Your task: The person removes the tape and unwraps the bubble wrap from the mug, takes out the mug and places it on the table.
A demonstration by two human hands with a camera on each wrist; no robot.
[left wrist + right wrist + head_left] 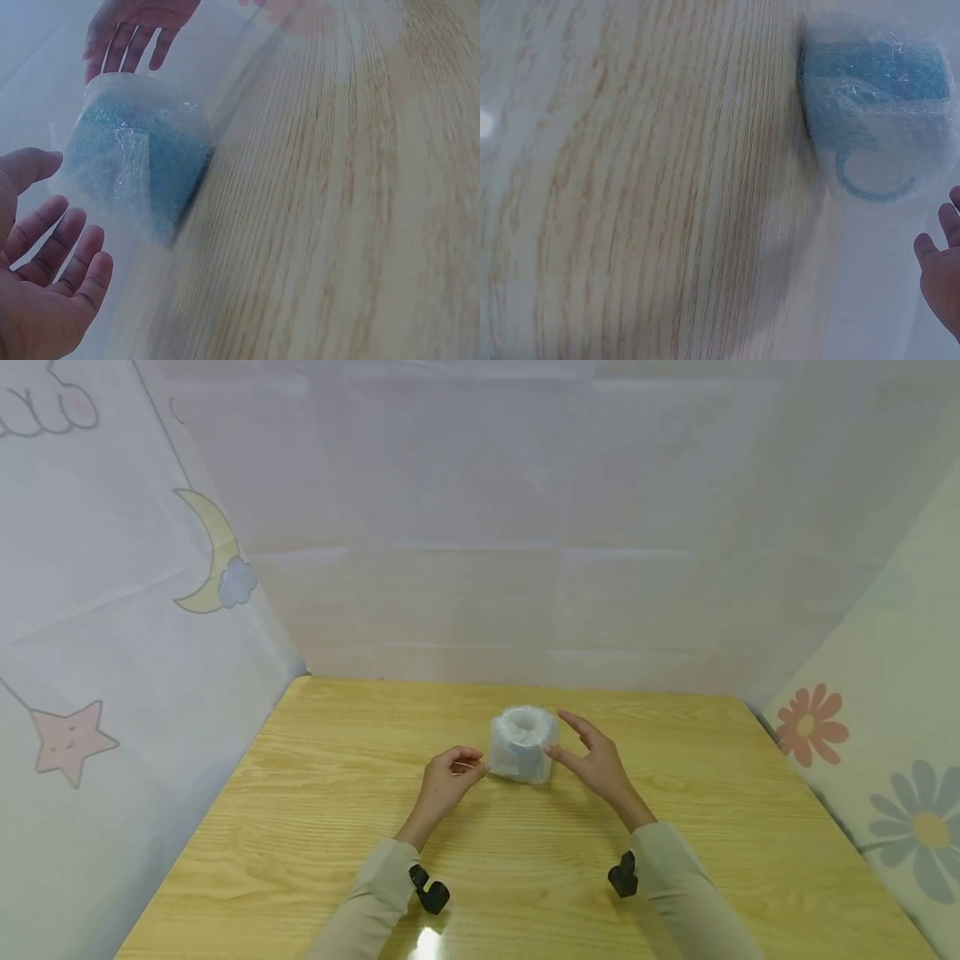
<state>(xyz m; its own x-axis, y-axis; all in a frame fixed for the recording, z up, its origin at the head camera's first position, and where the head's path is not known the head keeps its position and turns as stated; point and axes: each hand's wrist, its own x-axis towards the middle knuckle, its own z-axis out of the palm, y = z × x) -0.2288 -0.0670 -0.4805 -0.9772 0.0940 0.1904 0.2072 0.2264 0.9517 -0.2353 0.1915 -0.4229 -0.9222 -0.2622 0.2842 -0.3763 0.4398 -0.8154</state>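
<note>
A blue mug [522, 758] wrapped in clear bubble wrap stands upright on the table. Its round opening faces up in the head view, and a curved handle [877, 196] shows through the plastic in the right wrist view. Beside its left side is my left hand [448, 779], fingers loosely bent with nothing held, thumb tip right at the wrap's lower edge. My right hand [596, 766] is spread at the other side, thumb close to the wrapped wall and fingers reaching behind. In the left wrist view a gap shows between left fingertips [90, 240] and the wrap.
The wood-grain table [322, 827] extends around the mug. A pale cloth backdrop [480, 610] hangs behind its far edge, with printed side sheets left and right. Black camera mounts [431, 893] sit at both sleeves.
</note>
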